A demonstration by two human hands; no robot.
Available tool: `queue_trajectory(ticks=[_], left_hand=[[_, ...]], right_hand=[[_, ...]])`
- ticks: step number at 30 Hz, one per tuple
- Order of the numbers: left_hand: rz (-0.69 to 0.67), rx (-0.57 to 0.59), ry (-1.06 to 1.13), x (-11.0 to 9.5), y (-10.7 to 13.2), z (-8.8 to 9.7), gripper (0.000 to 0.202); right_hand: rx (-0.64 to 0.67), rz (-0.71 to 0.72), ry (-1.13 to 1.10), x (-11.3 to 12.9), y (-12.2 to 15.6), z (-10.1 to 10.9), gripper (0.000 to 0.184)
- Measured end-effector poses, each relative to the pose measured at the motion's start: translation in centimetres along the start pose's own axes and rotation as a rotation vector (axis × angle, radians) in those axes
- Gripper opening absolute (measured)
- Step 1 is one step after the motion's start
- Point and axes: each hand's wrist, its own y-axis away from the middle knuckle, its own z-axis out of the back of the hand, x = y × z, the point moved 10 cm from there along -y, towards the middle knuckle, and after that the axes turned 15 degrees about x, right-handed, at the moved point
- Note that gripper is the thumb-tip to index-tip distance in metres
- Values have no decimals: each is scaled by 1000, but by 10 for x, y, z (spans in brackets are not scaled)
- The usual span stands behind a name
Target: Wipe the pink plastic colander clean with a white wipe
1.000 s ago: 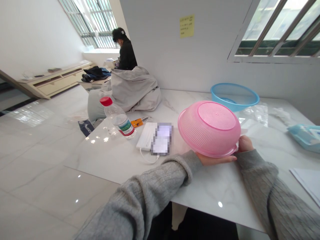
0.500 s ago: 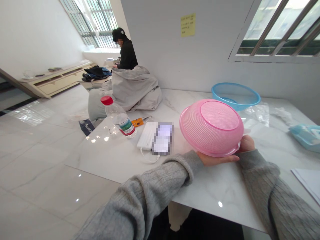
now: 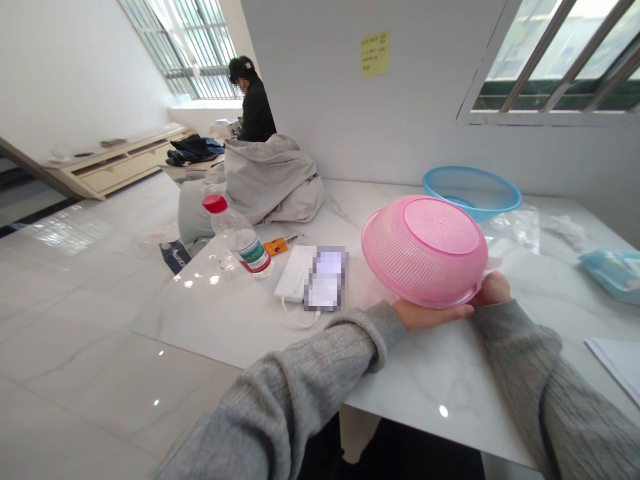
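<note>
A pink mesh basket (image 3: 445, 230), tilted with its base up and toward me, is held just over the table. My left hand (image 3: 433, 316) supports it from below at the near rim; most of its fingers are behind the basket. At the basket's right rim, my right hand (image 3: 494, 289) is closed, with its fingertips hidden. A bit of thin white tissue (image 3: 494, 268) sticks out above that hand. Behind the pink basket stands a blue mesh basket (image 3: 473, 190).
A clear bottle with a red cap (image 3: 243, 240), a white power bank (image 3: 295, 273) cabled to a phone (image 3: 326, 279), and an orange tag (image 3: 276, 247) are left. A blue wipes pack (image 3: 613, 273) and paper (image 3: 617, 363) lie right. A person (image 3: 255, 103) sits beyond grey cloth (image 3: 280, 177).
The pink basket has tipped slightly, its near rim rising a little. Both hands stay at nearly the same places on it.
</note>
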Motion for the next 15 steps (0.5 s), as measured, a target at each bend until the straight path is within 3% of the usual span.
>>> queue_trajectory(ticks=[5,8,12,15], left_hand=[[25,-53,-6,12,-1,7,32],[50,-89,0,16,-1,9,38],[-5,-201,57,14,4,19,54],[-2,-312,130,23,10,30,54]], right_hand=[[67,-118,-224,1,1,-15,46],[93,-157,-283,0,1,-19,40],[79,-131,-281,-1,-3,-10,31],[17,-63,-285,-1,-8,6,26]])
